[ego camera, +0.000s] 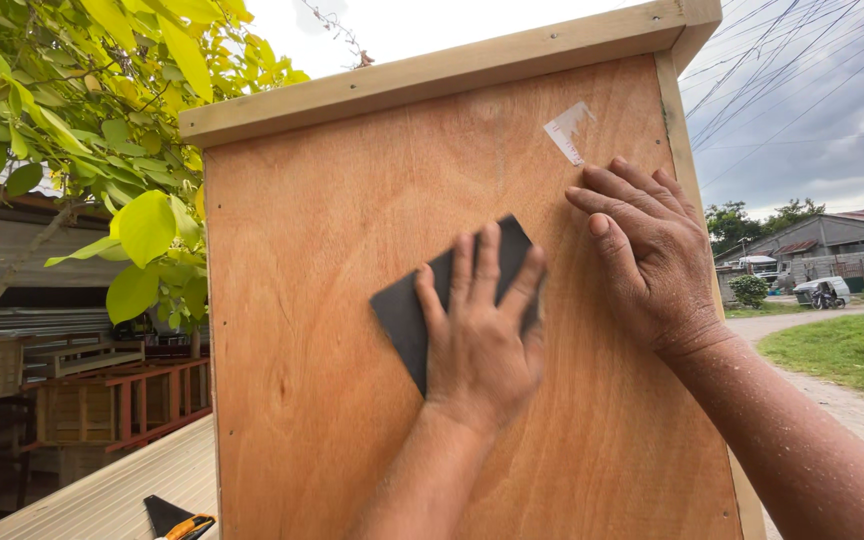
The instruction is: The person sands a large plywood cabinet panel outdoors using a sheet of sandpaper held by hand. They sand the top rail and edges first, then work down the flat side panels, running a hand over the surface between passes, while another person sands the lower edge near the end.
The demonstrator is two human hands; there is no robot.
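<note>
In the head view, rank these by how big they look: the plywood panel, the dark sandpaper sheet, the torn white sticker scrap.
Largest to smallest, as seen:
1. plywood panel
2. dark sandpaper sheet, partly hidden under the left hand
3. torn white sticker scrap
All lie on the same panel face, so nearness hardly skews it.
</note>
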